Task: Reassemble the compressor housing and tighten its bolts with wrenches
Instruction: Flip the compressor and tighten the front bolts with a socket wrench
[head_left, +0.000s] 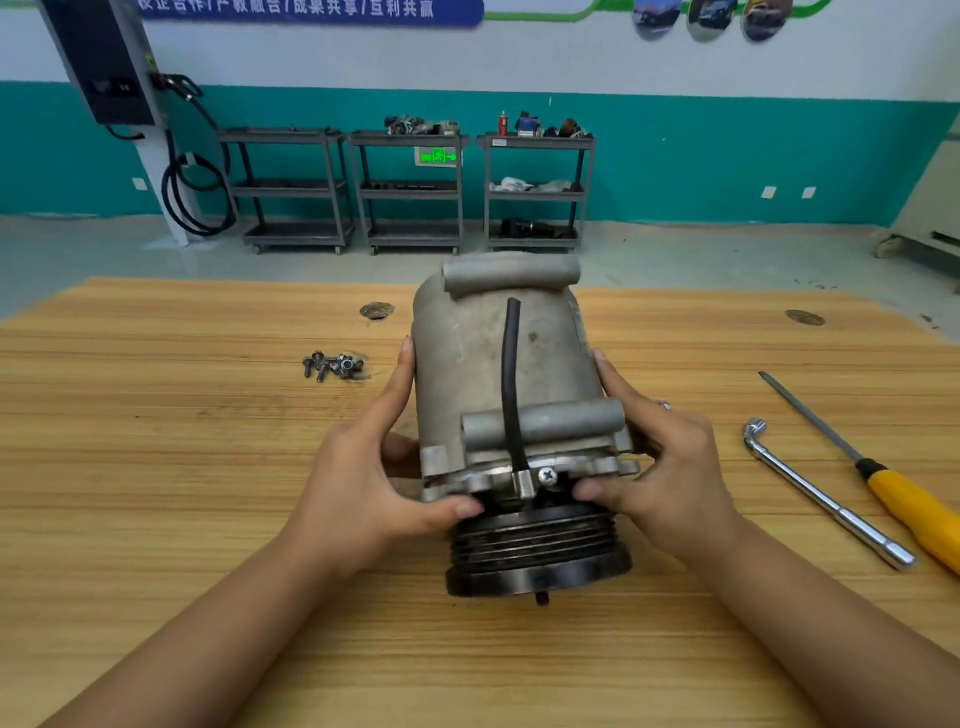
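A grey metal compressor housing (467, 364) lies on the wooden table (156, 467) with its black grooved pulley (535, 551) toward me. A black cable (511, 384) runs along its top to a small clamp with a screw. My left hand (363, 478) holds the housing's left side, thumb on the flange near the pulley. My right hand (670, 467) holds the right side the same way. Several loose bolts (332, 365) lie in a pile to the left. An L-shaped socket wrench (821, 493) lies to the right.
A yellow-handled screwdriver (904, 499) lies beside the wrench near the table's right edge. Two round holes (377, 310) sit in the far tabletop. Beyond the table stand three grey shelf carts (410, 192) against a teal wall.
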